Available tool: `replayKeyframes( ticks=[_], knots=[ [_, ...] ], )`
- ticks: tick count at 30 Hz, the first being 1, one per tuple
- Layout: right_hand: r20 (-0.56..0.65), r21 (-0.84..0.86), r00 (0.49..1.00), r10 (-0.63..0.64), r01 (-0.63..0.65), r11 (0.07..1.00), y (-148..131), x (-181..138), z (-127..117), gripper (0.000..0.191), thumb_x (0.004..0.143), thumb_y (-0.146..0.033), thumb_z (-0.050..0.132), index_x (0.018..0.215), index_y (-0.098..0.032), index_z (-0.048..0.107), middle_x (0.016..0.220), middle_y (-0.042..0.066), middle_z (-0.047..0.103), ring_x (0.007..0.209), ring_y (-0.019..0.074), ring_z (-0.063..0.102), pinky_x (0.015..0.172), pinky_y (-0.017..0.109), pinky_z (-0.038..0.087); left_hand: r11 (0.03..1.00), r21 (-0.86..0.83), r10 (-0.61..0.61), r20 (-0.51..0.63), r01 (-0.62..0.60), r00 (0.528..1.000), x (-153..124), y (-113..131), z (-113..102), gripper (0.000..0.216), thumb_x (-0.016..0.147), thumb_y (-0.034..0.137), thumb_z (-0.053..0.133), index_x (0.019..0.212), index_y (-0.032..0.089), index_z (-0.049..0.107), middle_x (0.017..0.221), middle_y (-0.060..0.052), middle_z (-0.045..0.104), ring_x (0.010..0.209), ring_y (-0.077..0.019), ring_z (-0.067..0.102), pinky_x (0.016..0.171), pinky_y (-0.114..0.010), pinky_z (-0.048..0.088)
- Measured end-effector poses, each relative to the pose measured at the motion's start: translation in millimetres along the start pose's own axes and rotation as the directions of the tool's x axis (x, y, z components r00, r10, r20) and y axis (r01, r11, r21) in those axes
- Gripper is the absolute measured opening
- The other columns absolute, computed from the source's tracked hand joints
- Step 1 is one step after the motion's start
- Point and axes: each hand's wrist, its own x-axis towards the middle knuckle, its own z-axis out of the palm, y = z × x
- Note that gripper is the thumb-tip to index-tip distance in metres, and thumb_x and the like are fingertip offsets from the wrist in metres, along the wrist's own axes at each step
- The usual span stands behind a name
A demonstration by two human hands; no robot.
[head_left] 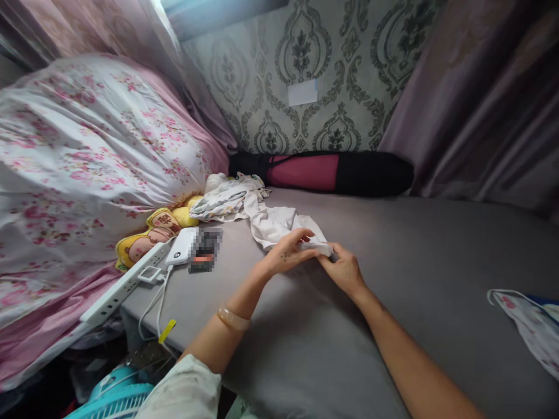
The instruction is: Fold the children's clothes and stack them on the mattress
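Note:
A white cloth (273,224) lies crumpled on the grey bed surface, and its near right end is bunched up between my two hands. My left hand (288,253) is closed on that bunched part from the left, thumb stretched along it and fingers curled above. From the right, my right hand (345,272) pinches the end of the same cloth between thumb and fingers. What kind of garment or cloth it is, I cannot make out. Beyond it, a patterned white cloth (231,198) sits in a loose heap, close to or touching the white one.
To the left lie a white power strip (126,282), a white power bank (182,245) with cables, a blurred dark item (205,250) and a yellow plush (140,247). A black and pink long bag (305,173) rests along the wall. A turquoise fan (117,396) stands below the edge.

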Motion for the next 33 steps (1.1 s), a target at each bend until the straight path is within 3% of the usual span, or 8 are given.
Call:
replayKeyframes(
  ticks=[4, 9, 13, 18, 22, 25, 29, 33],
  knots=[
    [-0.160, 0.015, 0.987, 0.028, -0.026, 1.000, -9, 7, -19, 0.028, 0.078, -0.044, 0.062, 0.066, -0.021, 0.052, 0.057, -0.006, 0.050, 0.056, 0.0113, 0.045, 0.055, 0.023, 0.036, 0.968, 0.248, 0.078, -0.166, -0.035, 0.983, -14, -20, -4, 0.045, 0.077, 0.037, 0.073, 0.115, 0.022, 0.057, 0.123, -0.012, 0.058, 0.118, -0.0277, 0.052, 0.103, -0.041, 0.040],
    [-0.245, 0.137, 0.968, 0.058, -0.025, 0.990, -32, 12, -51, 0.032, 0.077, -0.041, 0.066, 0.062, -0.021, 0.045, 0.055, -0.008, 0.037, 0.052, 0.0087, 0.035, 0.049, 0.021, 0.029, 0.953, 0.298, 0.050, -0.308, 0.046, 0.950, -21, -38, -2, 0.027, 0.080, 0.012, 0.049, 0.104, 0.020, 0.060, 0.111, -0.009, 0.062, 0.108, -0.0237, 0.056, 0.097, -0.039, 0.043],
    [-0.289, 0.184, 0.955, 0.067, -0.014, 0.983, -57, 12, -80, 0.030, 0.076, -0.042, 0.068, 0.065, -0.021, 0.049, 0.058, -0.006, 0.044, 0.053, 0.0096, 0.040, 0.048, 0.021, 0.033, 0.985, 0.088, -0.109, -0.349, 0.148, 0.931, -13, -26, -3, 0.015, 0.077, 0.018, 0.051, 0.087, 0.019, 0.062, 0.089, -0.006, 0.064, 0.087, -0.0214, 0.059, 0.080, -0.034, 0.048],
    [-0.210, 0.241, 0.974, 0.083, -0.031, 0.970, -72, 5, -130, 0.034, 0.073, -0.046, 0.074, 0.095, -0.023, 0.063, 0.080, 0.001, 0.065, 0.066, 0.0156, 0.058, 0.055, 0.025, 0.046, 0.953, -0.256, -0.247, -0.340, 0.163, 0.908, 3, 33, -34, 0.022, 0.079, 0.038, 0.054, 0.088, 0.019, 0.063, 0.078, -0.002, 0.062, 0.075, -0.0182, 0.057, 0.068, -0.029, 0.045],
    [0.179, 0.211, 0.977, 0.120, -0.157, 0.965, -46, 4, -168, 0.034, 0.074, -0.050, 0.072, 0.094, -0.023, 0.069, 0.082, 0.006, 0.070, 0.069, 0.0196, 0.062, 0.056, 0.027, 0.049, 0.954, -0.188, -0.283, -0.319, 0.232, 0.905, 14, 59, -52, 0.029, 0.080, 0.047, 0.050, 0.078, 0.020, 0.061, 0.065, 0.001, 0.052, 0.063, -0.0157, 0.051, 0.054, -0.026, 0.035],
    [0.462, 0.040, 0.855, 0.234, -0.283, 0.958, -5, 7, -174, 0.033, 0.080, -0.051, 0.064, 0.081, -0.018, 0.070, 0.075, 0.005, 0.068, 0.063, 0.0178, 0.060, 0.052, 0.026, 0.045, 0.937, -0.102, -0.346, -0.157, 0.333, 0.925, 19, 37, -36, 0.030, 0.078, 0.048, 0.053, 0.069, 0.019, 0.058, 0.059, 0.002, 0.048, 0.058, -0.0139, 0.046, 0.051, -0.025, 0.030],
    [0.431, -0.474, 0.743, 0.512, -0.296, 0.829, 48, 10, -157, 0.026, 0.072, -0.035, 0.067, 0.054, -0.017, 0.061, 0.056, -0.001, 0.059, 0.051, 0.0124, 0.051, 0.047, 0.022, 0.033, 0.908, 0.096, -0.414, 0.050, 0.408, 0.909, 16, -8, 4, 0.039, 0.076, 0.056, 0.059, 0.064, 0.018, 0.059, 0.060, 0.002, 0.050, 0.060, -0.0142, 0.046, 0.053, -0.026, 0.029],
    [0.363, -0.606, 0.735, 0.573, -0.281, 0.744, 66, 11, -143, 0.005, 0.070, -0.022, 0.065, 0.070, -0.018, 0.067, 0.069, 0.002, 0.067, 0.061, 0.0153, 0.058, 0.054, 0.023, 0.036, 0.882, 0.088, -0.469, 0.068, 0.463, 0.880, 7, -29, 17, 0.050, 0.078, 0.066, 0.054, 0.066, 0.018, 0.060, 0.059, 0.002, 0.050, 0.061, -0.0154, 0.047, 0.055, -0.026, 0.030]
  ],
)
